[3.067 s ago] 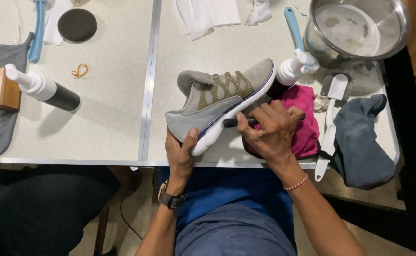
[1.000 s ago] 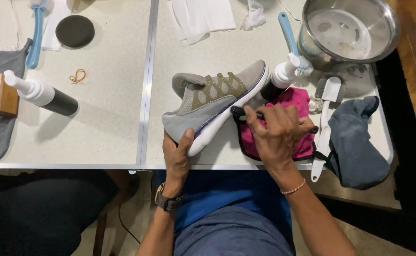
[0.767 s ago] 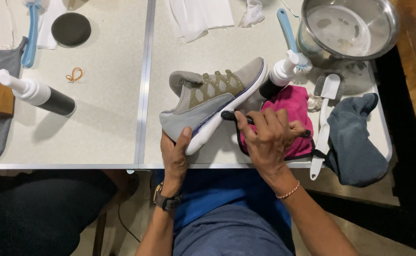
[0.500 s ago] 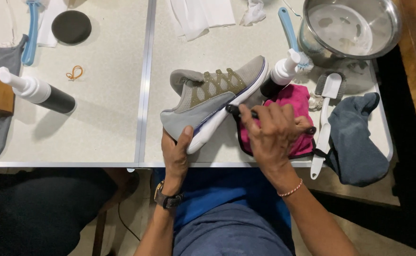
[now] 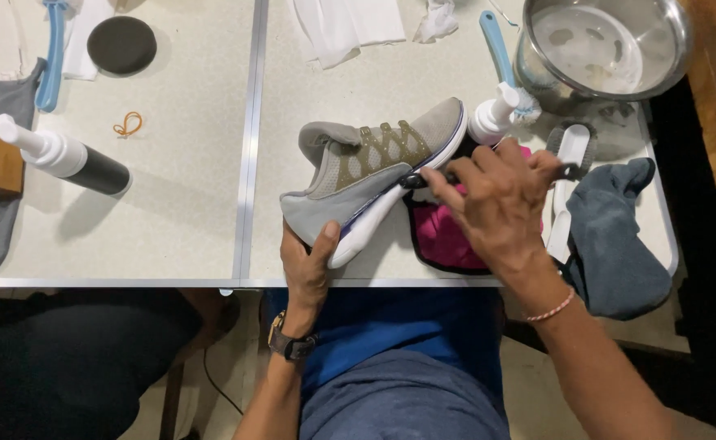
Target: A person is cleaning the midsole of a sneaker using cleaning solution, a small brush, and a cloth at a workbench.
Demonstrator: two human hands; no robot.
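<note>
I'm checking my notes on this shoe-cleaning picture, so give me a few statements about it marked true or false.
1. The left hand grips the grey mesh sneaker at its heel. True.
2. The right hand holds a dark-handled brush against the sole. True.
3. The round steel bowl sits at the table's left end. False: it sits at the far right.
4. A green cloth lies under the right hand. False: the pink cloth lies there.

left hand [image 5: 307, 262] palm up, thumb pressed forward, fingers curled in a grip, watch on wrist. right hand [image 5: 496, 200] palm down, fingers [image 5: 447, 189] pinched closed, forearm angled in from lower right, bracelet on wrist.
</note>
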